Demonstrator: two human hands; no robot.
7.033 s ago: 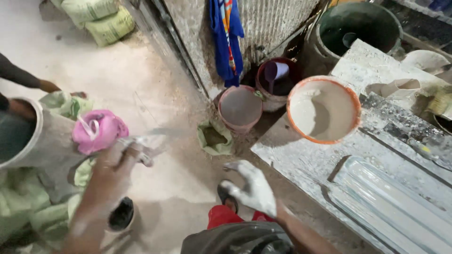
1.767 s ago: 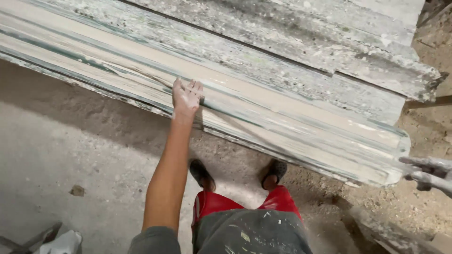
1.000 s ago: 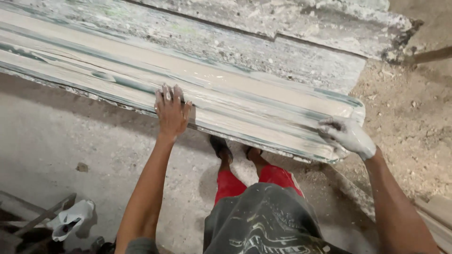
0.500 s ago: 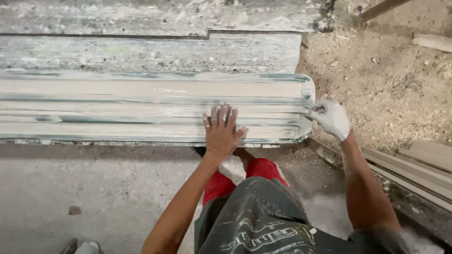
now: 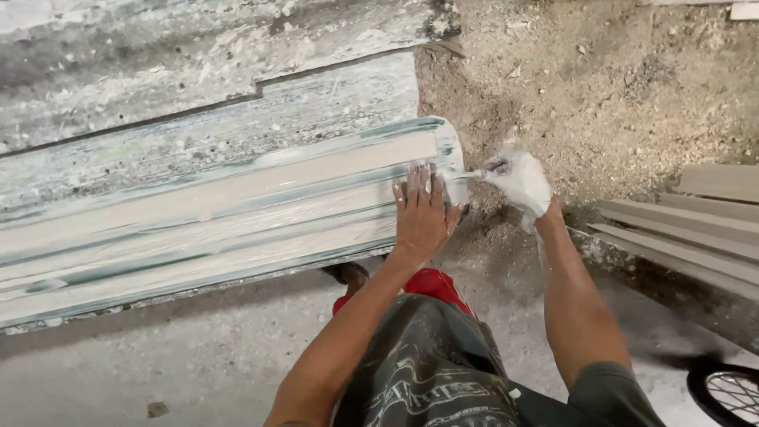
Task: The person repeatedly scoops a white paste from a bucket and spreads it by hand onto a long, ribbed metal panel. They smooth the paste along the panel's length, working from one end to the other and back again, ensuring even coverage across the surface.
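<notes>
Moulding (image 5: 213, 213), long, pale and ribbed, is lying lengthwise on the grey, plaster-caked worktop (image 5: 158, 87); its left stretch is running out past the picture's edge, so its full length is not showing. Only its right end is in view, rounded and streaked with green-grey. The near edge of the moulding is overhanging the concrete floor (image 5: 158, 372).

The left hand (image 5: 423, 209) is lying flat on top of the moulding, close to its right end, fingers spread and pointing away from the person, palm down, gripping nothing. The forearm is stretching up to it from the lower middle of the view, nearly straight.

The right hand (image 5: 518, 182) is sitting just off the right end of the moulding, coated white so heavily that the fingers are hard to separate. It is curled around something thin and pale whose tip is reaching to the moulding's end face; the thing is blurred and I cannot tell what it is. The wrist is bent, with the forearm rising from the lower right.

Below the moulding, the person's dark printed shirt and red shorts are covering most of their legs, and one dark shoe (image 5: 345, 273) is peeking out under the moulding's near edge. To the right of the moulding, past the sandy ground, stacked pale planks (image 5: 696, 229) are being cut off by the frame, and a spoked wheel (image 5: 727, 391) is showing only partly in the corner.
</notes>
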